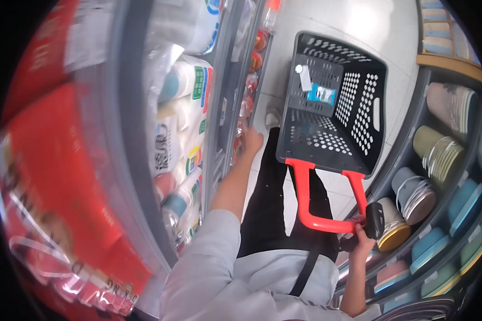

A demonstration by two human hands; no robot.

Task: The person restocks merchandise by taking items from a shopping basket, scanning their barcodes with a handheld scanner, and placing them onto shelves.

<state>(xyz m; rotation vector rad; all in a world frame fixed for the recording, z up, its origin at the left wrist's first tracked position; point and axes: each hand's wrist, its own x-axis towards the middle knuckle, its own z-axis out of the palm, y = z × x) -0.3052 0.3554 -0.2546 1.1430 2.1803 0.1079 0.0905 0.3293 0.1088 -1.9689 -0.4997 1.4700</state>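
My left hand (253,140) reaches to the shelf on the left, beside a row of small red-and-clear packages (246,104). Its fingers are partly hidden there, so I cannot tell whether they hold anything. At the right, my right hand (363,242) is closed around the red handle (326,223) of a dark grey perforated shopping basket (332,152). A black object (375,220) of unclear kind sits against that hand. Inside the basket lie a blue packet (321,94) and a narrow white item (304,78).
Shelves with paper-roll packs (185,91) and red boxes (64,160) line the left side. Stacked bowls (439,152) and cups (412,195) fill the right shelves. A pale tiled floor (353,16) runs between them; my shoe (273,117) is beside the basket.
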